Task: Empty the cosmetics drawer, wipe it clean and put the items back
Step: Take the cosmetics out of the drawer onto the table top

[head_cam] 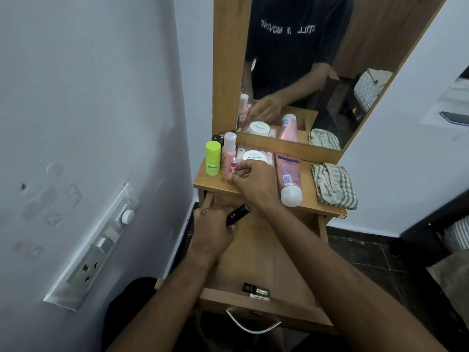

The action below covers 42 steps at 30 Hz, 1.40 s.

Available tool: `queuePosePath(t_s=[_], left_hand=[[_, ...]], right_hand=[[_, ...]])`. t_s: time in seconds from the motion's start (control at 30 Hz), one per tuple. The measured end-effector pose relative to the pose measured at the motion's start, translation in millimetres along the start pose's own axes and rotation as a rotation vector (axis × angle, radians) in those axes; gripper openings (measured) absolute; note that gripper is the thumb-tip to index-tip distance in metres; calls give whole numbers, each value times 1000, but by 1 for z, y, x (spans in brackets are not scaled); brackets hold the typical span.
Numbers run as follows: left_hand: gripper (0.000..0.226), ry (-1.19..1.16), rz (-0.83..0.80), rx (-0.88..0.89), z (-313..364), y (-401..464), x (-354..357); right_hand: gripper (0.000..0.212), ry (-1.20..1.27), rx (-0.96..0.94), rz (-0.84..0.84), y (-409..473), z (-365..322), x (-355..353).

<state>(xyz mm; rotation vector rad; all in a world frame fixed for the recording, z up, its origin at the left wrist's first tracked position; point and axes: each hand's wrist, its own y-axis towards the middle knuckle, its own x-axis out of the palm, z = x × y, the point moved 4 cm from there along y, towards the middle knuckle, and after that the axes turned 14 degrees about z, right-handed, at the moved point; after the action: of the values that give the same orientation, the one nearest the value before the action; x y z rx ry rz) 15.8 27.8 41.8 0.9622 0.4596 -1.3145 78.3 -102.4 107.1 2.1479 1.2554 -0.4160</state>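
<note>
The wooden drawer (274, 252) stands pulled out below the dressing table top (308, 196). My left hand (213, 229) grips a black tube (238, 214) over the drawer's back left corner. My right hand (256, 179) reaches onto the table top and pinches a small pink and red item (233, 165) beside a pink bottle (228, 154). A dark nail polish bottle (256, 290) lies at the drawer's front. A checked cloth (333, 185) lies crumpled on the right of the table top.
On the table top stand a lime green stick (213, 158), a white nail polish remover tub (254, 157) and a pink bottle lying on its side (288, 177). A mirror (304, 72) rises behind. A wall with a socket panel (99, 247) is close on the left.
</note>
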Motion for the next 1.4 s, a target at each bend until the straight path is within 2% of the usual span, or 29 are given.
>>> queuePosePath(t_s=[0.17,0.33,0.47,0.53,0.7,0.8,0.87,1.0,1.4], left_hand=[[24,-70,30,-29,0,1,1],[37,-239,50,-49,-10,0,-2],[42,-364,206,-96,-18,-1,-14],[42,-412,305,-163,-21,4,-24],[37,-511,421,-273,-20,22,-43],[35,-523,466,-313,-13,36,-45],[34,-516,467,-323,-10,43,-43],[32,-510,465,-303,-5,50,-39],[24,-468,492,-245,-9,57,-32]], right_hand=[[31,27,19,18,-5,0,-4],[60,58,15,67,-15,-5,-33],[47,119,-41,192,-50,4,-77],[40,120,-50,197,-72,18,-87],[38,-5,-30,50,-118,63,-75],[43,-57,-19,-46,-123,73,-70],[38,-80,-27,-68,-123,74,-69],[30,-89,-35,-129,-126,76,-68],[27,-184,9,-322,-129,83,-60]])
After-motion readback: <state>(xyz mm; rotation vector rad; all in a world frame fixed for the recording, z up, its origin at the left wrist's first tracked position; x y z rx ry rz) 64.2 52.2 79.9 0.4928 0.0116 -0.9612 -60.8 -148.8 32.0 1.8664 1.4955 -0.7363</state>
